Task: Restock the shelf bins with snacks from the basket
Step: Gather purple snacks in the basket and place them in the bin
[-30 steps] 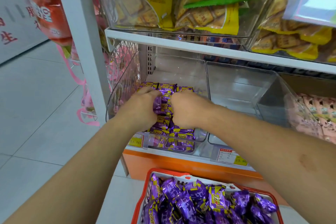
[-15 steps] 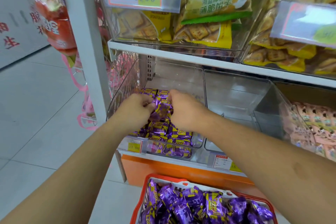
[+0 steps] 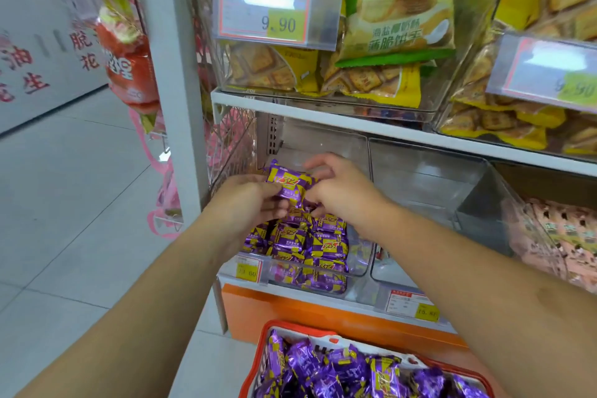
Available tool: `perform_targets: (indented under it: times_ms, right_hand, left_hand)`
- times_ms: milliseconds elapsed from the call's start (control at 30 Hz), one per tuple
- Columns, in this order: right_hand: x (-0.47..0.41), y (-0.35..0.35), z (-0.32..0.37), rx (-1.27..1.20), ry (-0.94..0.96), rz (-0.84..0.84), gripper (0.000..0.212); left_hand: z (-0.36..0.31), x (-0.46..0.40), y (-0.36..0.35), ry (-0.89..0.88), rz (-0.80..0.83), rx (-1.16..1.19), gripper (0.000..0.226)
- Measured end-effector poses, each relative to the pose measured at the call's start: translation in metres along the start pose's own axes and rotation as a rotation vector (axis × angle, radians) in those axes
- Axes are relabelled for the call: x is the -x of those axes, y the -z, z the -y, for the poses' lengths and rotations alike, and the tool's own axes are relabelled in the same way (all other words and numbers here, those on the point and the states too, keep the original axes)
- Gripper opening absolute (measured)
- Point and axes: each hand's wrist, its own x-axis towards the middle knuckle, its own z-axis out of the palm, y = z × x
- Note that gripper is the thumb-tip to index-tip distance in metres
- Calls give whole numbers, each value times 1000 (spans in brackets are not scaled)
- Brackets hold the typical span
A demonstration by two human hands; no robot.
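Both my hands reach into a clear plastic shelf bin [image 3: 358, 263] on the lower shelf. Between them is one purple-and-yellow snack packet [image 3: 289, 184], lifted above the pile. My left hand [image 3: 245, 203] grips its left end and my right hand [image 3: 339, 191] pinches its right end. Several more purple packets [image 3: 310, 242] lie stacked in the front of the bin. Below, a red basket [image 3: 258, 355] holds several of the same purple snacks [image 3: 349, 371]. The rear of the bin is bare plastic.
To the right stands an empty clear bin [image 3: 420, 191], then a bin of pink packets [image 3: 562, 236]. Bins of yellow cracker bags [image 3: 371, 81] sit on the shelf above. A white upright post [image 3: 174, 74] and hanging red bags [image 3: 129, 68] are at left; grey floor tiles beyond.
My hands were pressed down on the pile in the bin; they have risen and now hold a single packet up between them. The view has moved closer and tilted upward.
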Motion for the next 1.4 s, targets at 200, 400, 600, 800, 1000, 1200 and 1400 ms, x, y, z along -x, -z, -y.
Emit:
perform_targets:
  times_ms: [200, 400, 600, 800, 1000, 1200, 1400]
  right_hand:
    - [-23, -15, -4, 498, 214, -61, 46]
    - [-89, -35, -5, 603, 46, -155, 34]
    - [-130, -64, -11, 583, 117, -157, 32]
    - [-132, -66, -26, 576, 79, -142, 14]
    - [-100, -47, -14, 513, 66, -136, 15]
    - [-1, -7, 13, 206, 226, -182, 29]
    - [138, 27, -17, 193, 295, -22, 38]
  left_hand:
    - [3, -12, -1, -27, -81, -100, 10]
    - [10, -45, 10, -217, -21, -973, 48]
    - [17, -87, 10, -264, 102, -1230, 82]
    - [19, -100, 2, -152, 148, -1326, 66]
    - [22, -85, 6, -266, 91, -1243, 54]
    - [9, 2, -1, -630, -40, -1072, 25]
    - [55, 108, -20, -758, 199, -1047, 15]
